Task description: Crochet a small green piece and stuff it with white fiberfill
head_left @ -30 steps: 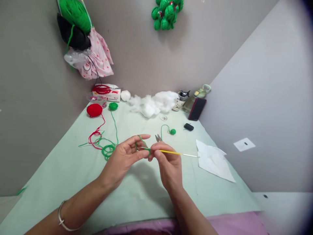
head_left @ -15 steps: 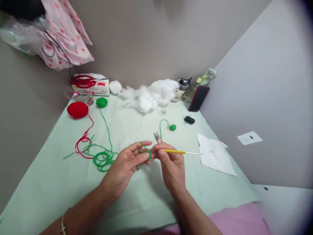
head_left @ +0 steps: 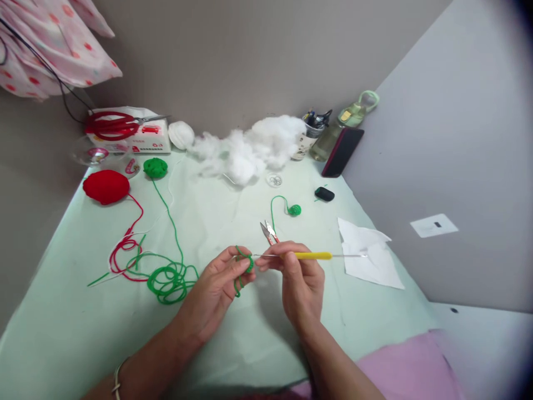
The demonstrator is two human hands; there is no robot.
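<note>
Pinched between the thumb and fingers of my left hand (head_left: 220,283) is a small green crochet piece (head_left: 250,264), with green yarn looped over the forefinger. My right hand (head_left: 302,280) grips a yellow-handled crochet hook (head_left: 312,255) like a pencil. Its thin metal tip points left, close to the green piece; whether it touches a loop is too fine to tell. Behind my right fingers lie thread snips (head_left: 270,232), blades showing, handles partly hidden. A loose coil of green yarn (head_left: 170,280) rests left of my left hand, running back to a green yarn ball (head_left: 155,167).
A red yarn ball (head_left: 106,186) and a box (head_left: 150,139) with red scissors (head_left: 112,125) stand at the back left. White stuffing (head_left: 250,153) lies along the back. A phone (head_left: 342,152) leans beside a bottle (head_left: 325,145). White paper (head_left: 368,255) lies at the right.
My right hand has drawn the crochet hook to the right, away from my left fingers. The left hand still pinches the green piece. The whole view has shifted slightly.
</note>
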